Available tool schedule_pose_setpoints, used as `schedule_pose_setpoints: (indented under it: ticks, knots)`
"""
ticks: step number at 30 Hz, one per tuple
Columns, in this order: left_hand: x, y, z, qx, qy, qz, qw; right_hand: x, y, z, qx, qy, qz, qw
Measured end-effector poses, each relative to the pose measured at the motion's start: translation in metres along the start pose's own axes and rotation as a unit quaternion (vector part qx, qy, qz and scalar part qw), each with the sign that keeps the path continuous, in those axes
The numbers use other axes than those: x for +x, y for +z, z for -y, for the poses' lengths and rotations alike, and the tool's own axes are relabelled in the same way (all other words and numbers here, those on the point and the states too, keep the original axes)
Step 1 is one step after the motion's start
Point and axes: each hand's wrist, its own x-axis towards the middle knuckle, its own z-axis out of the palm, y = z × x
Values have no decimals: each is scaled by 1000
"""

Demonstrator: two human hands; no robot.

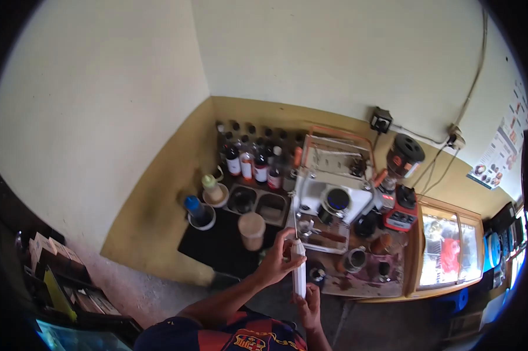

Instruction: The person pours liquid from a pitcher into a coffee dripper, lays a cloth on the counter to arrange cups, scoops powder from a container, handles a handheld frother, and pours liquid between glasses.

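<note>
A slim white device [300, 275] with a thin metal rod at its top stands nearly upright in front of my body. My left hand [278, 257] grips its upper end, near the base of the rod, with bent fingers. Lower down, my right hand [309, 304] holds the bottom end between thumb and fingers. Behind the rod is an espresso machine [316, 196] with a metal jug [336, 200] on it. A brownish plastic tub [252, 231] is to the left of my left hand.
Several syrup bottles [260, 169] line the back corner behind a metal sink [271, 207]. A black mat [223, 245] lies at the left. A red grinder [401, 210], glass jars [354, 260] and a lit display case [448, 248] are at the right.
</note>
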Motion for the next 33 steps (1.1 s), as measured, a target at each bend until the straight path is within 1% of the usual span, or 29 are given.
schedule_pose_setpoints:
  ticks: [1,2,3,5,6,8,11,12,15,18,19,22,23,24,26,27,30,33]
  knots:
    - [13,-28,4,-22,7,-19,1000,23,24,3,-15,-19,-14,1000]
    - [27,-54,8,-47,13,-38,998,45,46,9,-57,-38,-42,997]
    - [41,-77,12,-82,1,-79,993,64,66,20,-104,-54,-69,991]
    - [62,-113,8,-208,-32,-127,969,98,106,53,-220,-93,-131,962]
    - [71,-128,9,-258,-55,-152,953,120,101,49,-418,-221,-102,876]
    - [86,-151,23,-343,-94,-168,920,153,122,81,-504,-227,-67,831]
    - [100,-165,41,-448,-140,-207,858,189,144,108,-545,-130,-22,828]
    - [106,-169,46,-478,-148,-223,836,203,150,116,-559,-145,-10,816]
    - [117,-182,87,-535,-176,-225,795,242,164,131,-595,-189,30,781]
    - [122,-191,130,-572,-174,-192,778,274,180,139,-578,-136,66,802]
    - [124,-195,137,-583,-181,-197,767,286,180,133,-587,-121,78,797]
    - [130,-204,152,-606,-192,-215,741,316,183,118,-582,-124,87,799]
    - [132,-209,156,-610,-188,-224,736,325,185,115,-588,-97,95,797]
    - [134,-213,161,-614,-184,-234,731,334,188,110,-592,-92,107,793]
    - [141,-220,174,-636,-193,-250,704,351,193,99,-599,-80,131,786]
    - [144,-223,182,-646,-198,-257,691,359,199,97,-596,-50,138,789]
    - [151,-229,206,-643,-200,-272,687,381,199,76,-596,-60,164,784]
    - [158,-229,228,-651,-194,-281,678,401,196,55,-592,-39,158,789]
